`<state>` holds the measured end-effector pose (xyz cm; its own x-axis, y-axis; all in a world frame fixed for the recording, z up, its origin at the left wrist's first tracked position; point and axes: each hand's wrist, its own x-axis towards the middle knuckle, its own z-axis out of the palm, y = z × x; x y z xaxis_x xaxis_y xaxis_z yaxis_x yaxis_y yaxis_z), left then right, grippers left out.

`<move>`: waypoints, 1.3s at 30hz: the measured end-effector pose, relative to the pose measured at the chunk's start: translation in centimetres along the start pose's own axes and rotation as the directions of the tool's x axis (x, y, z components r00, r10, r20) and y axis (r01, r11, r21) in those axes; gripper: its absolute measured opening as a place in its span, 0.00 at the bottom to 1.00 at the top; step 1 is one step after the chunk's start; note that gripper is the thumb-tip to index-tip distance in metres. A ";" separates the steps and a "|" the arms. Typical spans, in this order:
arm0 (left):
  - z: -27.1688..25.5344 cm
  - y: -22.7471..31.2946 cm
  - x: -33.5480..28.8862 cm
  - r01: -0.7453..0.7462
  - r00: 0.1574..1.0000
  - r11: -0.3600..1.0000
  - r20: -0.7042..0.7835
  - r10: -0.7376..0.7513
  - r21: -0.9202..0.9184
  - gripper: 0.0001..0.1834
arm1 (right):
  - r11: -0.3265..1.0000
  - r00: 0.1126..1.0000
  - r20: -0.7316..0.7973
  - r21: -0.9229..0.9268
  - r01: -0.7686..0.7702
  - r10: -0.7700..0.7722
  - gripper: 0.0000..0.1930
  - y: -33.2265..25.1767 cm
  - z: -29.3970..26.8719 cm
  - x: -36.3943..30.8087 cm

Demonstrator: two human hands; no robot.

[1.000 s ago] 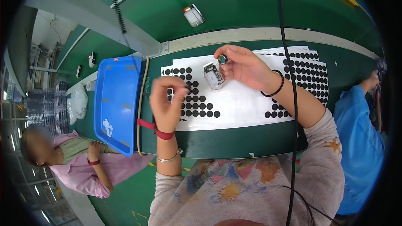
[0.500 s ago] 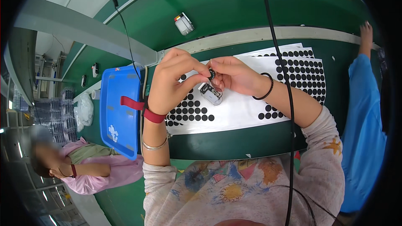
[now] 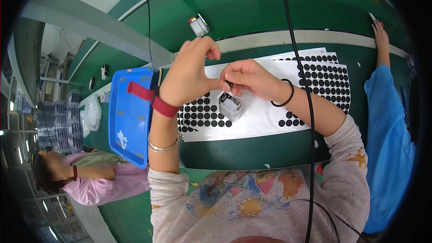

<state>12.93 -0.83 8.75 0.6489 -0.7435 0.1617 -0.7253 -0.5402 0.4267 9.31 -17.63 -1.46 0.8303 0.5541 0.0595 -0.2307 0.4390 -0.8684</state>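
Device (image 3: 231, 106), small, transparent-cased, white inside

right-hand fingers (image 3: 241, 78) partly hide a small dark part (image 3: 229, 84), its details unreadable. the left hand (image 3: 188, 74) covers some of the dotted sheet (image 3: 263, 114). the upper edge cuts the black cable (image 3: 290, 22).

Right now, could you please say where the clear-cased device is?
In the head view, the clear-cased device is near centre, right of the blue tray, just below the right hand, over the dotted white sheet.
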 end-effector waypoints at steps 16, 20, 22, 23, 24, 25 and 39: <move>6.7 -1.1 -5.3 0.127 0.885 0.778 -0.283 -0.369 -0.616 0.26 | 0.977 0.996 0.003 0.196 0.090 -0.093 0.11 -0.2 0.5 -0.3; 6.0 -1.3 -6.3 0.063 0.903 0.518 -0.173 -0.395 -0.853 0.22 | 0.994 0.995 0.030 0.066 0.093 -0.095 0.19 -0.5 1.3 -0.6; 5.6 -1.1 -6.5 0.030 0.918 0.446 -0.152 -0.367 -0.894 0.20 | 0.988 0.986 0.059 0.028 0.155 -0.156 0.19 -0.5 1.7 -0.6; 5.6 -1.2 -6.6 0.025 0.916 0.413 -0.145 -0.374 -0.911 0.19 | 0.982 0.980 0.073 0.009 0.186 -0.187 0.19 -0.5 1.8 -0.6; 5.7 -1.3 -6.6 0.023 0.915 0.379 -0.133 -0.380 -0.925 0.18 | 0.973 0.973 0.074 -0.055 0.222 -0.218 0.18 -0.3 1.9 -0.7; 5.7 -1.3 -6.6 0.021 0.915 0.345 -0.121 -0.385 -0.938 0.18 | 0.959 0.965 0.076 -0.120 0.257 -0.249 0.17 -0.1 1.9 -0.7; 5.8 -1.0 -6.7 0.036 0.913 0.494 -0.172 -0.370 -0.869 0.21 | 0.370 0.729 0.210 -0.751 0.547 -0.652 0.41 0.8 3.6 -1.0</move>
<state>7.98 2.42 2.04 0.9005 -0.4108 0.1427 -0.1347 0.0487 0.9897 6.46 -15.34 -0.45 0.6491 0.2664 0.7126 0.7498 -0.0659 -0.6584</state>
